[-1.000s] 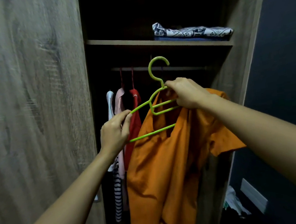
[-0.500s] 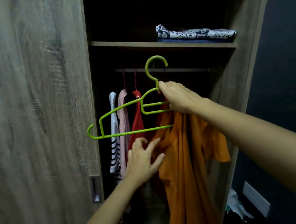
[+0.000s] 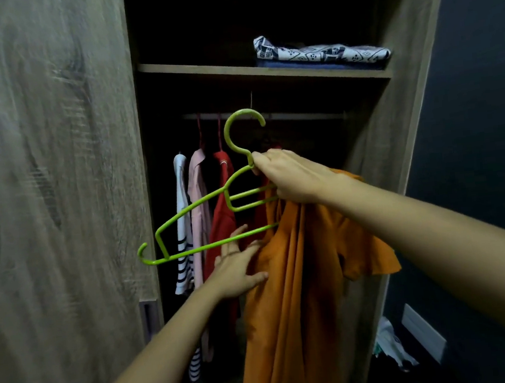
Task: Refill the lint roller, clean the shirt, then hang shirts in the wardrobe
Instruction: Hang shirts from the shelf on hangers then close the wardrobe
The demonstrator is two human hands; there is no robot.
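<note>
Before the open wardrobe (image 3: 407, 114), the right hand (image 3: 293, 176) is clamped on the neck of the green hanger (image 3: 202, 200) and a bunch of the orange shirt (image 3: 292, 295), just below the rail (image 3: 299, 115). The left hand (image 3: 237, 268) lies spread and flat against the shirt, gripping nothing. With the hanger's left arm bare, the shirt could probably slide off once hung.

The rail (image 3: 299, 115) at frame centre is bare to the right of the hung shirts (image 3: 203, 202) — a dark open gap. The shelf (image 3: 233, 71) caps it above; the wardrobe door (image 3: 52, 179) walls off the left — the side panel (image 3: 393, 134) the right.
</note>
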